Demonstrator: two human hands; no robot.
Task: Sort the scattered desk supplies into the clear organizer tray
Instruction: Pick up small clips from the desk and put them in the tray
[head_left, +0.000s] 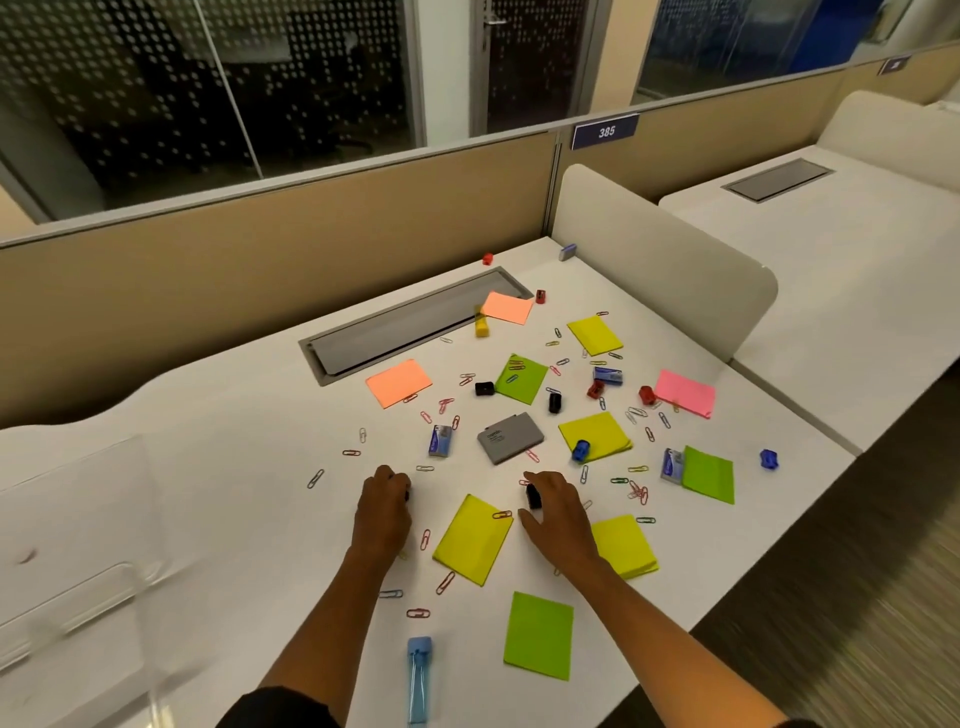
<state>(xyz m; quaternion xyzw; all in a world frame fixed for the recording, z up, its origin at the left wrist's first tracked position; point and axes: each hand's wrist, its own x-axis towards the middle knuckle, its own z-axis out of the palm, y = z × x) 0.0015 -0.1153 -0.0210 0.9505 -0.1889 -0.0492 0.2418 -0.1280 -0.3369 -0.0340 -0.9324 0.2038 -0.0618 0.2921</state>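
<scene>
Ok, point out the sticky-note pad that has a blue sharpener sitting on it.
The yellow pad right of the grey box: a blue sharpener rests on its near-left corner. The other pads carry no sharpener.

Open-plan office. White cubicle desk (208, 415) with cable hatch (415, 322), tan partition (260, 260) beyond the fingers, numbered placard "385" (605, 131), glass-walled rooms (208, 78) behind.

Smooth matt white table (218, 467), clear glossy plastic organizer tray (78, 545) left of the hands, matt paper sticky pads (474, 539) between and beyond them, wire paper clips (444, 582) with coloured coating, translucent blue plastic tube (418, 680) nearest the arms
</scene>
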